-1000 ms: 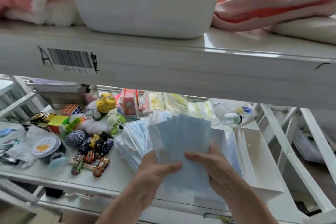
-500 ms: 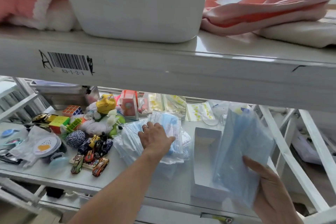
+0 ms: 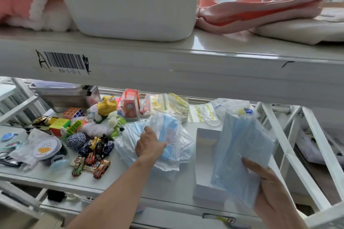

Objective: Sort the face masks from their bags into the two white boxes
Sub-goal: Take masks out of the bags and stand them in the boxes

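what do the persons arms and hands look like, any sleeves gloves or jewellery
Both forearms are bare as far as the frame shows, with no sleeve in view. The left hand and the right hand wear no gloves. No watch or bracelet shows at either wrist. Whether there is a ring on the left hand cannot be told here.

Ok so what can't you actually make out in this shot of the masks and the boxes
Head view only:
- Second white box: not visible; the mask stack held in the right hand covers that side.
- Inside of the white box: washed out, contents unclear.
- Left hand grip: fingers sink into the bagged masks, so what they hold is unclear.
- Mask count in either pile: edges blur together.
- Bag label print: too small.
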A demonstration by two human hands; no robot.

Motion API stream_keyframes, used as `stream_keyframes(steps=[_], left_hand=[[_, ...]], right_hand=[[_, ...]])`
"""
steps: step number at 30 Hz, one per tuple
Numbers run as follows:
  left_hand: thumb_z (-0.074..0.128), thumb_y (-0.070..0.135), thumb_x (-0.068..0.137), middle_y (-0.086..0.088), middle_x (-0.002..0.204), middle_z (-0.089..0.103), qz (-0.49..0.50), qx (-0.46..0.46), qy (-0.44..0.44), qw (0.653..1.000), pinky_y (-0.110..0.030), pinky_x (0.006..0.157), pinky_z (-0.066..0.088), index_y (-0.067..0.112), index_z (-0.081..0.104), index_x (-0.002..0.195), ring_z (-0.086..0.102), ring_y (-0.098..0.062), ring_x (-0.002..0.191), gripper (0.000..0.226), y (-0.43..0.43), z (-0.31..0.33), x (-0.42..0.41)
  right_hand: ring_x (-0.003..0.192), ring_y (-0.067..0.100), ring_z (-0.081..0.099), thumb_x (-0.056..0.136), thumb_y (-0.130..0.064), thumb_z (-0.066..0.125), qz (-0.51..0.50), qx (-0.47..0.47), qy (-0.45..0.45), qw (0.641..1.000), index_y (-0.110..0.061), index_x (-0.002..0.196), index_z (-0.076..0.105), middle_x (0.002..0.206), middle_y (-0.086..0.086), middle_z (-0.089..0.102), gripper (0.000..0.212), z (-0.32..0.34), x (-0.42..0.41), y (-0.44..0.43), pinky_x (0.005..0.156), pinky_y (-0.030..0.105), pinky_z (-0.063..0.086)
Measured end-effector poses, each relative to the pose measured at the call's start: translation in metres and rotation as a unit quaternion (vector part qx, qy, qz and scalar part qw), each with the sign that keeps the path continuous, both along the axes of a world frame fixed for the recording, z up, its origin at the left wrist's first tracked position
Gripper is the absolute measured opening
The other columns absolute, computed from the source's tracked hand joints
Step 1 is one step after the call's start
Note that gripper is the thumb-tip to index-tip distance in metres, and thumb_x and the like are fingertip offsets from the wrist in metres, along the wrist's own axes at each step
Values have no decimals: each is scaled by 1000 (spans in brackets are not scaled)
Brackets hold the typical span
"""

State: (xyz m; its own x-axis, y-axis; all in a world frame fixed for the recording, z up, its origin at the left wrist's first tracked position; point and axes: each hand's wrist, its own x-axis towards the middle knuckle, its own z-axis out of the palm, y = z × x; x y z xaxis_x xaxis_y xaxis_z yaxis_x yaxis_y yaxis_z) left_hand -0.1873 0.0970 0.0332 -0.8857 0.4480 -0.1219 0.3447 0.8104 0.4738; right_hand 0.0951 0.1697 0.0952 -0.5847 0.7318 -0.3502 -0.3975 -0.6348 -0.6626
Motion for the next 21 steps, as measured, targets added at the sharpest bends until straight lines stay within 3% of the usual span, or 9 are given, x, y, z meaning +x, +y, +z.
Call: stream_keyframes(steps=[3, 7, 10, 12, 15, 18, 21], left_hand=[[77, 38, 81, -9, 112, 69, -33, 34, 13, 999, -40, 85, 56, 14, 56, 113, 67, -32, 103, 45, 3, 9, 3], [72, 42, 78, -8, 113, 69, -97, 63, -16, 993, -38, 86, 55, 15, 58, 117, 66, -32, 104, 50, 23, 27, 23], [62, 43, 83, -10, 119, 68, -156, 42, -95, 982, -37, 92, 53, 16, 62, 122, 67, -33, 106, 48, 36, 25, 37], [53, 35, 87, -14, 117, 69, -134, 48, -79, 987, -38, 90, 53, 13, 68, 112, 66, -34, 105, 37, 36, 18, 35], [56, 34, 90, -16, 132, 53, -36, 7, 37, 999, -42, 97, 46, 9, 57, 129, 51, -33, 120, 46, 31, 6, 13], [64, 47, 87, -17, 140, 45, 15, -37, -8, 999, -42, 102, 42, 7, 44, 136, 45, -34, 127, 66, 34, 1, -5], [71, 45, 82, -17, 138, 50, 53, -8, -59, 997, -43, 100, 45, 7, 42, 135, 51, -36, 126, 71, 49, 0, -14]], right_hand=[[80, 32, 75, 80, -3, 59, -7, 11, 0, 1000, -11, 96, 79, 108, 19, 73, 27, -1, 2, 2, 73, 61, 58], [71, 31, 75, 79, -2, 58, -6, 15, -12, 1000, -12, 85, 81, 93, 16, 76, 26, 0, 3, 0, 62, 59, 58], [74, 32, 75, 81, -3, 58, -7, 11, -18, 1000, -11, 90, 79, 99, 17, 75, 25, -1, 3, -1, 65, 61, 58], [74, 32, 75, 80, -3, 58, -10, 11, -22, 1000, -12, 92, 80, 98, 16, 76, 27, -2, 3, 0, 66, 61, 58], [75, 31, 75, 78, -3, 58, -19, 13, -24, 999, -11, 104, 76, 102, 16, 75, 32, -1, 6, 2, 67, 59, 59], [79, 33, 75, 70, -5, 68, -21, 10, -21, 1000, -6, 124, 65, 113, 18, 72, 54, 0, 9, 3, 71, 61, 58], [83, 36, 74, 48, -9, 89, -26, 10, -35, 999, -4, 127, 63, 117, 22, 70, 84, -2, 13, 3, 76, 64, 55]])
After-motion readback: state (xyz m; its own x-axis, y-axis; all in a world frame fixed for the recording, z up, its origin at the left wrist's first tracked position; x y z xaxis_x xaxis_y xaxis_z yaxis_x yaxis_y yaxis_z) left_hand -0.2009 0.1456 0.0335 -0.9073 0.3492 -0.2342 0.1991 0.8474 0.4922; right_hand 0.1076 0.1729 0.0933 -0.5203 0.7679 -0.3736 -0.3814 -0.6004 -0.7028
